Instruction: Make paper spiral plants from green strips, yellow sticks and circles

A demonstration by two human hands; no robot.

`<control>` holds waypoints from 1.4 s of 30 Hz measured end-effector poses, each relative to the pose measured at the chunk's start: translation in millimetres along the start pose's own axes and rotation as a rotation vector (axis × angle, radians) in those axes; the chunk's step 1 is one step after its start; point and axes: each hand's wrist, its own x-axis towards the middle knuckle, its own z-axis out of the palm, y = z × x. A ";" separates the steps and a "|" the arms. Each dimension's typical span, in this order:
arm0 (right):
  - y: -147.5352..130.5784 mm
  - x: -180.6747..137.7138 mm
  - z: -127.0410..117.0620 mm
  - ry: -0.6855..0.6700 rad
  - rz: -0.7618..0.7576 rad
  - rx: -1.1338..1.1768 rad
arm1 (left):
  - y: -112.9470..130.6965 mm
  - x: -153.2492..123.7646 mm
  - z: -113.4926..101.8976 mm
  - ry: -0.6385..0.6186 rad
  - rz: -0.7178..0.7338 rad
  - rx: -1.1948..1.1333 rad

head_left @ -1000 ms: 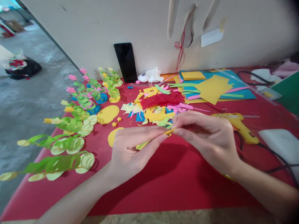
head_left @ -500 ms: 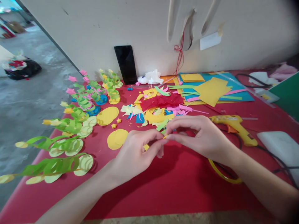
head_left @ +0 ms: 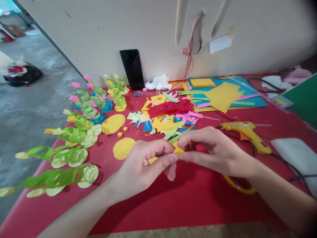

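Between the fingertips of both hands is a small folded yellow paper strip [head_left: 178, 150]. My left hand [head_left: 146, 168] pinches it from the left, thumb and index finger closed; a bit of yellow also shows below that index finger. From the right, my right hand [head_left: 215, 150] pinches the same paper, its thumb tip almost against the left thumb. Two little yellow paper stars [head_left: 120, 134] lie beyond my left hand. Yellow paper discs [head_left: 123, 148] lie just left of it, with more yellow discs [head_left: 112, 124] farther back.
Green paper spirals [head_left: 74, 134] on round bases line the left side. Paper scraps [head_left: 168, 124] are heaped mid-table under red tissue [head_left: 170, 109]. A yellow glue gun [head_left: 247, 130] with a black cord lies right. A black phone [head_left: 132, 69] leans on the wall. Coloured sheets [head_left: 257, 97] lie behind.
Both hands have dropped slightly, and the right hand has turned a little. More of the yellow paper shows between the fingertips now.
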 end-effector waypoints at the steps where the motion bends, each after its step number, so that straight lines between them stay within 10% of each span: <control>1: -0.2 -0.5 0.2 0.022 -0.005 0.011 | -0.4 0.1 -0.5 -0.005 0.015 0.015; 42: 21.1 5.3 11.8 0.162 0.186 0.378 | -15.1 10.4 1.2 0.084 0.049 0.271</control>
